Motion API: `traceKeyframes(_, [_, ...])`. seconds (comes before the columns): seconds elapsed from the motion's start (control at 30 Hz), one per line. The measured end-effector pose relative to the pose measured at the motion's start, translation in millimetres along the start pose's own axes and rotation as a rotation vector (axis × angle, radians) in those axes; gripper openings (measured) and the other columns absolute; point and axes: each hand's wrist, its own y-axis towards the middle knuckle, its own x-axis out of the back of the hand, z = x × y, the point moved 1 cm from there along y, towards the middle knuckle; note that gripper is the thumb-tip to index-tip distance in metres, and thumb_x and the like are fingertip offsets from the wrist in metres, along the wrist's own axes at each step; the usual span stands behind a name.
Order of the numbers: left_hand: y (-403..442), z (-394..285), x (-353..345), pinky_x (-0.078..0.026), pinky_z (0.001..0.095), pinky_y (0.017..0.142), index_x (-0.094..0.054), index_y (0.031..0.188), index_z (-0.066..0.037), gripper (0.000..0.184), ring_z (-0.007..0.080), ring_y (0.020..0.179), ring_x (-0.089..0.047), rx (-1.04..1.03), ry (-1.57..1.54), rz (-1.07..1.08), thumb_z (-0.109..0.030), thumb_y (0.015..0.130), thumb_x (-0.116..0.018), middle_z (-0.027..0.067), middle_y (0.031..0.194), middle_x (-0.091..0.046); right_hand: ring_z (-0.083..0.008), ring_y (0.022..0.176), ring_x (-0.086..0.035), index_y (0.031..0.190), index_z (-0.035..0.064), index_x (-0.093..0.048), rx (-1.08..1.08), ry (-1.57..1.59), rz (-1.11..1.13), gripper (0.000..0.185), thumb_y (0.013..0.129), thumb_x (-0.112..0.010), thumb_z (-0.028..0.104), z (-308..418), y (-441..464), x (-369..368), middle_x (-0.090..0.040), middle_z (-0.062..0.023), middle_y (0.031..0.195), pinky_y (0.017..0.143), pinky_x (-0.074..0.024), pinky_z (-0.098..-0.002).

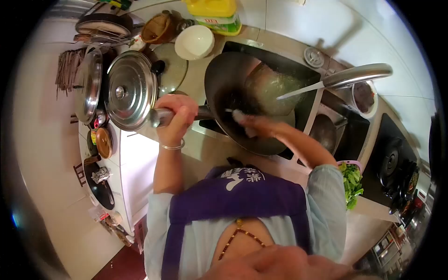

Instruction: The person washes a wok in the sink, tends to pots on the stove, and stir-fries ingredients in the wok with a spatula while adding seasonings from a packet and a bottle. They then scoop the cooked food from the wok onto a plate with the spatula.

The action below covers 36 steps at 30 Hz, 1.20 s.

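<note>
A large dark wok [219, 84] is tilted over the left basin of the sink, with water pooled in its far right part. My left hand [176, 115] is wrapped round the wok's handle [161, 117], a bracelet on the wrist. Inside the wok, my right hand [256, 125] is closed on a pale cloth or pad [239, 116], blurred by motion, against the dark inner wall. Water runs from the faucet [357, 74] into the wok.
Left of the wok are a metal lid [131, 91], a white bowl [195, 42] and a yellow jug [212, 9]. To the right are a second basin with a pan [323, 132], leafy greens [351, 184] and a black stove [389, 158].
</note>
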Motion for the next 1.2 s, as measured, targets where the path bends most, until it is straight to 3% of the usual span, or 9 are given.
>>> traceKeyframes(0.13, [1,7,5,-0.040,0.0313,0.053,-0.045,0.075,-0.008,0.018,0.0147,0.050,-0.044,0.000,-0.011,-0.054,-0.006,0.083,-0.062,0.0038,0.059,-0.048,-0.0385,0.110,-0.051,0.138,0.0151,-0.035,0.146,-1.218,-0.414,0.050,0.089,-0.047,0.013,-95,67,90,-0.048,-0.0196,0.129,0.094,-0.0387,-0.0458])
traceKeyframes(0.37, [4,12,6,-0.039,0.0310,0.053,-0.045,0.076,-0.010,0.022,0.0140,0.049,-0.044,0.005,-0.002,-0.039,-0.010,0.081,-0.066,0.0021,0.058,-0.048,-0.0335,0.139,-0.013,0.144,0.0089,-0.020,0.223,-0.505,-0.678,0.059,0.089,-0.038,0.003,-14,118,59,-0.014,-0.0160,0.151,0.115,-0.0091,-0.0418])
traceKeyframes(0.43, [6,11,5,-0.039,0.0312,0.052,-0.045,0.076,-0.009,0.021,0.0139,0.048,-0.044,0.015,-0.012,-0.030,-0.009,0.080,-0.066,0.0020,0.058,-0.048,-0.0330,0.141,-0.008,0.145,0.0104,-0.019,0.835,-0.439,-0.538,0.047,0.098,-0.020,0.018,-14,150,31,-0.010,-0.0137,0.153,0.114,-0.0086,-0.0426])
traceKeyframes(0.5, [6,12,3,-0.039,0.0312,0.052,-0.045,0.076,-0.009,0.021,0.0143,0.049,-0.044,0.012,-0.013,-0.037,-0.006,0.078,-0.066,0.0020,0.058,-0.048,-0.0344,0.140,-0.011,0.145,0.0066,-0.016,0.907,-0.532,-0.422,0.072,0.080,-0.038,-0.013,-23,146,-19,-0.012,-0.0171,0.152,0.114,-0.0080,-0.0413])
traceKeyframes(0.6, [7,12,2,-0.039,0.0310,0.052,-0.045,0.075,-0.009,0.022,0.0150,0.050,-0.045,0.043,-0.015,-0.041,-0.005,0.077,-0.066,0.0027,0.058,-0.049,-0.0355,0.140,-0.013,0.144,0.0042,-0.017,0.876,-0.406,-0.121,0.068,0.081,-0.038,-0.010,11,49,-51,-0.013,-0.0215,0.150,0.114,-0.0141,-0.0402])
traceKeyframes(0.83, [9,8,-1,-0.037,0.0302,0.052,-0.047,0.075,-0.010,0.019,0.0144,0.049,-0.044,0.065,0.065,-0.045,-0.012,0.081,-0.065,0.0027,0.058,-0.049,-0.0398,0.134,-0.024,0.141,0.0060,-0.025,0.358,-0.438,-0.594,0.046,0.095,-0.030,0.008,12,106,37,-0.022,-0.0237,0.146,0.111,-0.0231,-0.0428])
traceKeyframes(0.87, [11,8,-1,-0.036,0.0298,0.051,-0.048,0.076,-0.010,0.020,0.0137,0.046,-0.043,0.060,0.091,-0.048,-0.016,0.082,-0.065,0.0020,0.057,-0.048,-0.0402,0.128,-0.033,0.138,0.0035,-0.028,0.596,-1.095,-0.941,0.045,0.095,-0.033,0.011,-72,171,64,-0.030,-0.0228,0.142,0.106,-0.0287,-0.0464])
traceKeyframes(1.07, [6,7,11,-0.036,0.0298,0.050,-0.048,0.076,-0.010,0.018,0.0140,0.046,-0.045,0.043,0.047,-0.067,-0.014,0.082,-0.064,0.0016,0.057,-0.049,-0.0377,0.135,-0.024,0.142,0.0032,-0.022,-0.309,-1.173,-0.713,0.057,0.087,-0.039,0.003,-97,108,98,-0.022,-0.0202,0.147,0.112,-0.0176,-0.0446])
traceKeyframes(1.2, [5,8,17,-0.039,0.0324,0.057,-0.046,0.078,-0.009,0.020,0.0173,0.057,-0.047,0.071,-0.035,-0.024,-0.003,0.076,-0.065,0.0045,0.062,-0.050,-0.0390,0.129,-0.031,0.141,-0.0003,-0.022,0.165,-0.814,-0.506,0.061,0.082,-0.039,-0.004,-69,73,14,-0.027,-0.0228,0.143,0.107,-0.0277,-0.0406])
